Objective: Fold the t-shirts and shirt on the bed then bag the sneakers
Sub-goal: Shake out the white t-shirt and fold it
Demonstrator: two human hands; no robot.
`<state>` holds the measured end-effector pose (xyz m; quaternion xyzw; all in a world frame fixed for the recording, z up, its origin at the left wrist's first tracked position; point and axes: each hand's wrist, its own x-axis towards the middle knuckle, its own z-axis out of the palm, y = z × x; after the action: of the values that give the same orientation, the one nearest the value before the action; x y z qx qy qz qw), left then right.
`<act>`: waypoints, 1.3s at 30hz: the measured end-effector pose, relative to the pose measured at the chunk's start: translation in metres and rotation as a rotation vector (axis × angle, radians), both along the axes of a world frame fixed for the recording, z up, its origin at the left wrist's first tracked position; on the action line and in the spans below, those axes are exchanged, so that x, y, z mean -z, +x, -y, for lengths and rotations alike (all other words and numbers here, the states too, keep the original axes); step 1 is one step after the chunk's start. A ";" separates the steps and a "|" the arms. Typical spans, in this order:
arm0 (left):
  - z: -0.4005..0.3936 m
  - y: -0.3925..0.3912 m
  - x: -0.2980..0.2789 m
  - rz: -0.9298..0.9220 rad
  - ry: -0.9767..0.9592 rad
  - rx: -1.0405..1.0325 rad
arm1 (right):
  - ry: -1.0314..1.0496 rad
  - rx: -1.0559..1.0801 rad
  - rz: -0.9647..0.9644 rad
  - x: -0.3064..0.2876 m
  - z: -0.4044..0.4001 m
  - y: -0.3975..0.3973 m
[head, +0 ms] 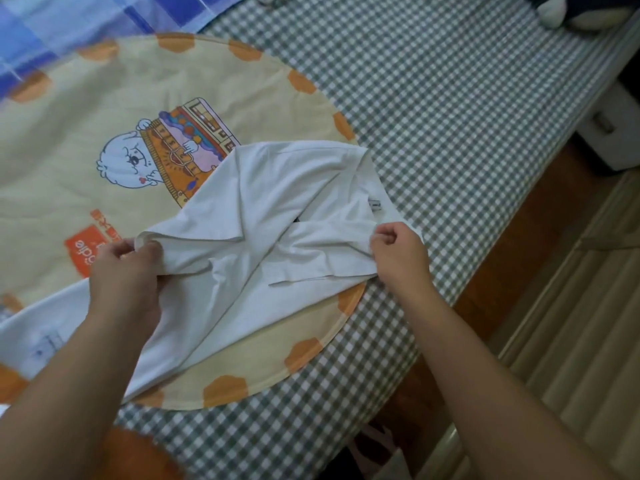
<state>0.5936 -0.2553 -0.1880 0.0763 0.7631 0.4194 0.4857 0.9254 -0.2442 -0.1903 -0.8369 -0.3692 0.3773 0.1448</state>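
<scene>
Mid-fold on white t-shirt point(277, 216), both hands pinching cloth.

Left hand point(128, 271) fingers curled round left edge, right hand point(398, 251) clenched on right edge near collar tag; shirt on round cartoon-print mat point(104, 133) over checked bedsheet point(450, 116). Fold unfinished; another white garment point(34, 334) near left waiting; sneakers unseen, not bagged.

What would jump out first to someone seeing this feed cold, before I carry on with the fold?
The white t-shirt in the middle, half folded on the round yellow cartoon mat, draws the eye first. The left hand and right hand each hold a bunched edge of it in a closed grip, left and right of centre. Under the mat, the green checked bedsheet runs to the bed's edge on the right.
</scene>
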 end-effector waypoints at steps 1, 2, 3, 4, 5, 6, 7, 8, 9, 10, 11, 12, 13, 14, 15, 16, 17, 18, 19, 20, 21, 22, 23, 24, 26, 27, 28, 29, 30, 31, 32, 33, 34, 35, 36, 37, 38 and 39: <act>-0.002 0.000 -0.001 0.006 0.007 -0.006 | -0.011 0.011 0.002 0.000 -0.010 0.000; -0.005 0.001 -0.002 0.010 0.012 -0.008 | -0.042 0.020 -0.005 0.000 -0.020 -0.001; -0.007 0.002 -0.003 0.014 0.009 -0.009 | -0.087 0.039 -0.020 -0.002 -0.031 -0.002; -0.009 0.003 -0.005 0.020 0.003 -0.014 | -0.143 0.071 -0.045 -0.004 -0.042 -0.003; -0.010 0.004 -0.006 0.030 0.002 -0.022 | -0.195 0.105 -0.075 -0.005 -0.051 -0.004; -0.011 0.005 -0.007 0.041 0.002 -0.029 | -0.230 0.129 -0.105 -0.007 -0.060 -0.004; -0.011 0.005 -0.008 0.050 0.001 -0.033 | -0.239 0.150 -0.136 -0.009 -0.067 -0.005; -0.012 0.005 -0.010 0.062 0.004 -0.037 | -0.215 0.166 -0.170 -0.010 -0.074 -0.006; -0.012 0.005 -0.012 0.073 0.014 -0.043 | -0.173 0.181 -0.206 -0.012 -0.079 -0.007; -0.012 0.004 -0.013 0.073 0.029 -0.044 | -0.126 0.193 -0.240 -0.012 -0.082 -0.009; -0.012 0.003 -0.014 0.060 0.044 -0.044 | -0.081 0.201 -0.268 -0.012 -0.083 -0.010; -0.010 0.004 -0.015 0.029 0.059 -0.033 | -0.038 0.207 -0.286 -0.010 -0.084 -0.012; -0.008 0.004 -0.014 -0.051 0.067 0.002 | -0.003 0.207 -0.288 -0.007 -0.083 -0.013; -0.004 0.006 -0.012 -0.189 0.071 0.070 | 0.022 0.179 -0.257 -0.003 -0.082 -0.014; -0.001 0.010 -0.013 -0.370 0.073 0.170 | 0.044 0.124 -0.196 0.003 -0.082 -0.015; 0.003 0.016 -0.012 -0.557 0.095 0.293 | 0.069 0.065 -0.125 0.010 -0.083 -0.015; 0.008 0.027 -0.014 -0.721 0.165 0.425 | 0.102 0.021 -0.070 0.013 -0.084 -0.015; 0.011 0.040 -0.016 -0.831 0.269 0.566 | 0.136 -0.003 -0.039 0.015 -0.087 -0.017; 0.013 0.056 -0.017 -0.884 0.385 0.714 | 0.162 -0.012 -0.033 0.016 -0.090 -0.019; 0.014 0.072 -0.016 -0.882 0.480 0.865 | 0.177 -0.010 -0.041 0.019 -0.093 -0.020; 0.014 0.086 -0.012 -0.839 0.533 1.013 | 0.182 -0.003 -0.056 0.021 -0.096 -0.020; 0.014 0.099 -0.007 -0.801 0.547 1.158 | 0.181 0.007 -0.083 0.023 -0.098 -0.019; 0.013 0.111 -0.001 -0.806 0.533 1.291 | 0.179 0.028 -0.124 0.025 -0.100 -0.018; 0.014 0.119 0.007 -0.846 0.498 1.401 | 0.176 0.058 -0.174 0.025 -0.101 -0.017; 0.016 0.129 0.019 -0.912 0.420 1.517 | 0.181 0.073 -0.225 0.021 -0.097 -0.015; 0.018 0.130 0.021 -0.952 0.408 1.526 | 0.191 0.020 -0.180 0.018 -0.092 -0.013; 0.019 0.130 0.023 -0.999 0.414 1.518 | 0.204 -0.055 -0.095 0.015 -0.084 -0.012; 0.020 0.129 0.024 -1.037 0.421 1.510 | 0.217 -0.133 0.009 0.013 -0.074 -0.012; 0.021 0.127 0.026 -1.056 0.425 1.507 | 0.217 -0.191 0.106 0.011 -0.063 -0.012; 0.023 0.126 0.027 -1.063 0.430 1.510 | 0.185 -0.222 0.170 0.011 -0.052 -0.012; 0.024 0.124 0.029 -1.055 0.425 1.509 | 0.127 -0.244 0.200 0.011 -0.043 -0.012; 0.026 0.123 0.030 -1.036 0.414 1.500 | 0.056 -0.261 0.199 0.014 -0.037 -0.011; 0.026 0.122 0.031 -1.011 0.413 1.479 | -0.002 -0.269 0.183 0.018 -0.033 -0.010; 0.025 0.120 0.032 -0.985 0.428 1.449 | -0.032 -0.256 0.162 0.020 -0.031 -0.008; 0.024 0.118 0.032 -0.966 0.453 1.411 | -0.039 -0.221 0.136 0.022 -0.031 -0.006; 0.022 0.114 0.032 -0.964 0.482 1.367 | -0.032 -0.181 0.110 0.022 -0.033 -0.004; 0.017 0.110 0.032 -1.001 0.499 1.328 | -0.008 -0.166 0.098 0.023 -0.036 -0.004; 0.009 0.106 0.033 -1.071 0.485 1.308 | 0.039 -0.194 0.109 0.024 -0.039 -0.004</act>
<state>0.6993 -0.2647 -0.2205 0.7857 0.5818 0.1154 0.1757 0.9212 -0.2051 -0.2140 -0.8134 -0.4631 0.3363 0.1036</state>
